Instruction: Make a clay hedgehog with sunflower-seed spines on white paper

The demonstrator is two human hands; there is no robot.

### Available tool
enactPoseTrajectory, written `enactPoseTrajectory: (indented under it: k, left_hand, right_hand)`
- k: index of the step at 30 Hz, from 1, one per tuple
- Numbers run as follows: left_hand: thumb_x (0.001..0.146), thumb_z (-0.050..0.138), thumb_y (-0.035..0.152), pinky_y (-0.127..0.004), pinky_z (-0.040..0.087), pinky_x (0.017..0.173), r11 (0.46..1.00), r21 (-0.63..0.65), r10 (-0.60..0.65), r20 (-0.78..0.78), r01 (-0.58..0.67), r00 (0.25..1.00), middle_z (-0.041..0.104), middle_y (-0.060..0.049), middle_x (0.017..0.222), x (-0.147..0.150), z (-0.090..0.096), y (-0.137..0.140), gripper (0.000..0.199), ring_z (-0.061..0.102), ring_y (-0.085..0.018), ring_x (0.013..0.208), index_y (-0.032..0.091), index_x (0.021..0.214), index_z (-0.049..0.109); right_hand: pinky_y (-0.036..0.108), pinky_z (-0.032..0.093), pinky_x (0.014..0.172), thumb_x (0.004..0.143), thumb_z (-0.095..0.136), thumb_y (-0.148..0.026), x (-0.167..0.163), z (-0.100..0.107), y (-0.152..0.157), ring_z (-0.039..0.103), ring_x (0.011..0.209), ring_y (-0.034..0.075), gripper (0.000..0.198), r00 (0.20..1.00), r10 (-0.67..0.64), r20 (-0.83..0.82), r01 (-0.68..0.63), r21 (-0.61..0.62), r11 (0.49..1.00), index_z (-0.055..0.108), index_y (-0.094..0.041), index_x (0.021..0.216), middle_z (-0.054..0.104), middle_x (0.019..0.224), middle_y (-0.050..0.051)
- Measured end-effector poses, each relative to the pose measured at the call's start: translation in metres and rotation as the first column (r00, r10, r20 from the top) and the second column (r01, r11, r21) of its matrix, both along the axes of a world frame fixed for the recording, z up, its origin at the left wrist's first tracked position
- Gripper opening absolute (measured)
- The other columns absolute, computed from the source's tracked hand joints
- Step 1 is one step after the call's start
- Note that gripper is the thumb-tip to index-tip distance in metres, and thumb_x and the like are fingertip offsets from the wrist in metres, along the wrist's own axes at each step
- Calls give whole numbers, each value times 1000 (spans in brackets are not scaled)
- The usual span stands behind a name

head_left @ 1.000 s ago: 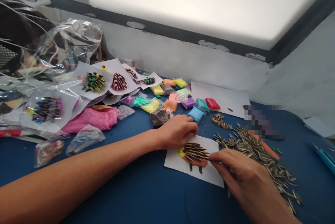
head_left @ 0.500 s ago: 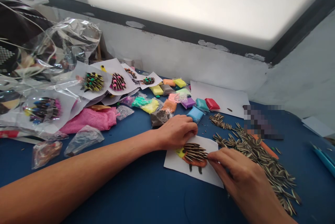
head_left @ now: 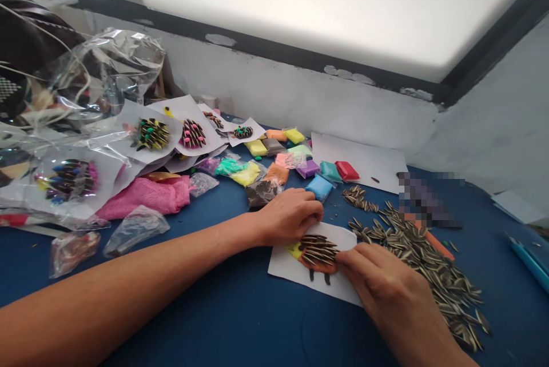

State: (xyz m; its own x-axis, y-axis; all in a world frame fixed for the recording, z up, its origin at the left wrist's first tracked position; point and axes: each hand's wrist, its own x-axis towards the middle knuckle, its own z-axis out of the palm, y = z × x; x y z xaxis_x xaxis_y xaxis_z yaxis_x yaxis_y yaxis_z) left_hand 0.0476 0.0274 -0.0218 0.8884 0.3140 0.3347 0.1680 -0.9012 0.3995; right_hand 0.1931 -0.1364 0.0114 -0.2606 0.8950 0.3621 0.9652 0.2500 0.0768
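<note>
A clay hedgehog (head_left: 323, 266) with an orange body, a yellow face and two dark legs lies on a small white sheet of paper (head_left: 291, 268). Rows of striped sunflower seeds (head_left: 318, 248) stick out of its back. My left hand (head_left: 291, 215) rests at the paper's upper edge, fingers curled; whatever they hold is hidden. With thumb and fingertips pinched together, my right hand (head_left: 377, 278) touches the hedgehog's right end. A sunflower seed seems to be in that pinch, mostly covered by the fingers. Right of this hand spreads a pile of loose sunflower seeds (head_left: 450, 281).
Wrapped clay packs (head_left: 319, 187) in several colours lie behind my left hand. Finished seed hedgehogs on paper (head_left: 194, 134), a pink cloth (head_left: 148, 198) and clear plastic bags (head_left: 137, 230) crowd the left. A white sheet (head_left: 360, 155) lies by the wall, a blue pen (head_left: 529, 261) far right.
My right hand has moved slightly left, its fingertips now pressed closer against the hedgehog's right end. My left hand stays in place.
</note>
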Motion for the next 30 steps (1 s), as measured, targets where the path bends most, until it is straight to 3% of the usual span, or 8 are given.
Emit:
enactPoseTrajectory:
  k: [5, 8, 11, 15, 19, 24, 30]
  left_hand:
    - [90, 50, 14, -30, 39, 73, 1000, 2, -1, 8, 1, 1000, 61, -4, 87, 0, -1, 0, 16, 55, -17, 83, 16, 90, 66]
    - [90, 50, 15, -30, 39, 73, 1000, -5, 0, 6, 0, 1000, 61, -5, 87, 0, 0, 0, 16, 55, -17, 82, 16, 90, 65]
    - [90, 50, 14, -30, 38, 72, 1000, -7, -3, 1, 3, 1000, 61, -5, 87, 0, 0, 0, 16, 55, -17, 82, 15, 89, 65]
    - [90, 49, 13, -30, 39, 73, 1000, -2, -14, 7, 14, 1000, 61, -5, 88, 0, 0, 0, 16, 55, -17, 83, 16, 90, 65]
    - [90, 49, 14, -31, 39, 73, 1000, -5, -13, 17, 13, 1000, 61, -5, 87, 0, -2, 1, 17, 55, -18, 82, 16, 90, 65]
    - [91, 47, 14, -31, 40, 74, 1000, -10, -23, 27, 24, 999, 61, -6, 88, 0, -3, 2, 18, 55, -18, 83, 15, 89, 65]
    - [91, 48, 15, -31, 40, 74, 1000, -10, -21, 24, 22, 999, 61, -6, 87, 0, -3, 1, 17, 55, -18, 82, 16, 89, 65]
  right_hand:
    - [23, 49, 56, 96, 45, -28, 4, 12, -2, 67, 64, 14, 20, 994, -49, -99, 52, 25, 998, 63, -24, 89, 70, 76, 0]
    - [25, 49, 55, 95, 45, -31, 17, 17, -1, 68, 63, 15, 22, 985, -140, -101, 148, 75, 986, 63, -24, 85, 71, 74, -1]
    - [32, 51, 57, 95, 40, -34, 41, 10, 3, 69, 70, 21, 30, 965, -260, -22, 260, 134, 956, 68, -23, 89, 73, 80, 3]
    - [44, 53, 73, 92, 36, -30, 77, -5, 12, 66, 92, 31, 40, 928, -373, 19, 368, 131, 921, 73, -16, 91, 72, 96, 13]
    - [49, 52, 80, 90, 37, -28, 97, -11, 21, 65, 89, 31, 42, 922, -387, 10, 384, 105, 917, 74, -12, 101, 72, 101, 15]
    - [54, 47, 95, 94, 32, -32, 100, -18, 34, 57, 119, 35, 49, 928, -373, -10, 373, 34, 927, 67, -9, 118, 67, 124, 16]
    - [49, 45, 103, 93, 34, -30, 86, -18, 31, 63, 114, 27, 43, 944, -324, -60, 322, -41, 946, 70, -15, 112, 73, 114, 8]
